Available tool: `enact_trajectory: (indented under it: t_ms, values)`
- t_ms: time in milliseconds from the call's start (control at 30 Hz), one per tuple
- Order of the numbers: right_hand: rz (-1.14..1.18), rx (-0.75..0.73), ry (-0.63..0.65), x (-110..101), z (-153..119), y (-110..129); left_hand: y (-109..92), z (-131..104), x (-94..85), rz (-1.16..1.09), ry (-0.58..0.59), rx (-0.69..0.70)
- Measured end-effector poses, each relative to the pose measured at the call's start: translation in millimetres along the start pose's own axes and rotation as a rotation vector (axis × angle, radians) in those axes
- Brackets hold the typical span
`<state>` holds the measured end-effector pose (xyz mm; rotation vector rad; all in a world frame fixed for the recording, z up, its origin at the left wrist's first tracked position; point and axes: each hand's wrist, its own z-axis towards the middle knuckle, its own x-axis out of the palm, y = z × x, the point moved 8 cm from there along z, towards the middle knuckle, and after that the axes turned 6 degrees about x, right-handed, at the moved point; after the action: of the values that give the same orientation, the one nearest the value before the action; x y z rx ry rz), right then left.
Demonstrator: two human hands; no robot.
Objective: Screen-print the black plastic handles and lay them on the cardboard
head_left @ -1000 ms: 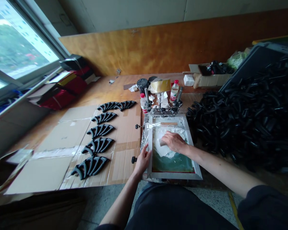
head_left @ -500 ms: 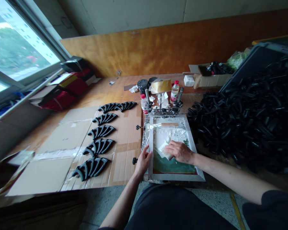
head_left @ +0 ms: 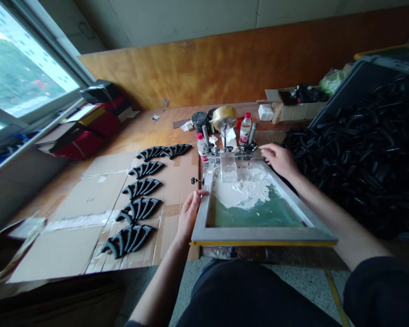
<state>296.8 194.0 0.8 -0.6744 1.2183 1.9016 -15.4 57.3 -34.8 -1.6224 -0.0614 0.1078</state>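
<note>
A metal-edged screen printing frame [head_left: 264, 235] stands with its near end tilted up, its green mesh [head_left: 252, 215] bearing a smear of white ink [head_left: 240, 193]. My left hand [head_left: 190, 213] is at the frame's left edge, fingertips against it and some fingers hidden. A translucent squeegee block [head_left: 229, 167] rests at the far end of the mesh. My right hand [head_left: 280, 160] is off the squeegee, over the frame's far right corner near the hinge clamp [head_left: 247, 150]. Its fingers are loosely stretched and hold nothing visible.
Rows of black curved handles [head_left: 127, 240] lie on cardboard [head_left: 85, 200] at the left. A large heap of black parts [head_left: 354, 172] fills the right side. Two red-capped bottles [head_left: 245, 129] and a tape roll [head_left: 224, 117] stand behind the frame.
The frame's near end has risen from flat. My right hand has let go of the squeegee, left at the far end, and moved back and right. My left hand has shifted slightly left.
</note>
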Motion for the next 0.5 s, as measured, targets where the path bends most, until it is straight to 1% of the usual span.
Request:
enact_trajectory:
  t_ms: [33, 67, 100, 133, 167, 200, 233, 267, 300, 333, 367, 433, 467, 500]
  values:
    - [-0.054, 0.054, -0.030, -6, -6, -20, -16, 8, 3.2, -0.059, -0.014, 0.063]
    - [-0.112, 0.088, -0.033, -5, -16, -34, -31, 17, 7.0, -0.118, -0.021, 0.126]
    - [-0.156, 0.100, -0.013, 2, -30, -41, -44, 26, 11.5, -0.174, -0.022, 0.179]
    - [-0.174, 0.084, 0.030, 16, -46, -41, -54, 34, 16.4, -0.224, -0.019, 0.215]
    - [-0.169, 0.047, 0.086, 33, -64, -35, -60, 40, 21.1, -0.266, -0.020, 0.232]
    - [-0.156, 0.002, 0.149, 53, -82, -24, -62, 45, 24.7, -0.304, -0.038, 0.234]
    - [-0.156, -0.040, 0.214, 73, -99, -10, -60, 46, 27.3, -0.344, -0.071, 0.228]
    - [-0.169, -0.069, 0.278, 92, -115, 4, -52, 43, 29.3, -0.378, -0.117, 0.214]
    - [-0.191, -0.078, 0.336, 107, -128, 16, -39, 37, 33.4, -0.397, -0.144, 0.170]
    - [-0.215, -0.061, 0.383, 118, -138, 27, -20, 28, 41.5, -0.400, -0.133, 0.083]
    - [-0.234, -0.017, 0.406, 124, -145, 36, 4, 15, 54.2, -0.392, -0.073, -0.050]
    - [-0.216, 0.070, 0.404, 123, -156, 53, 58, -20, 85.4, -0.366, 0.134, -0.373]
    - [-0.168, 0.071, 0.392, 120, -160, 64, 79, -37, 95.1, -0.377, 0.190, -0.473]
    - [-0.099, 0.038, 0.382, 116, -163, 76, 95, -51, 100.4, -0.393, 0.217, -0.542]
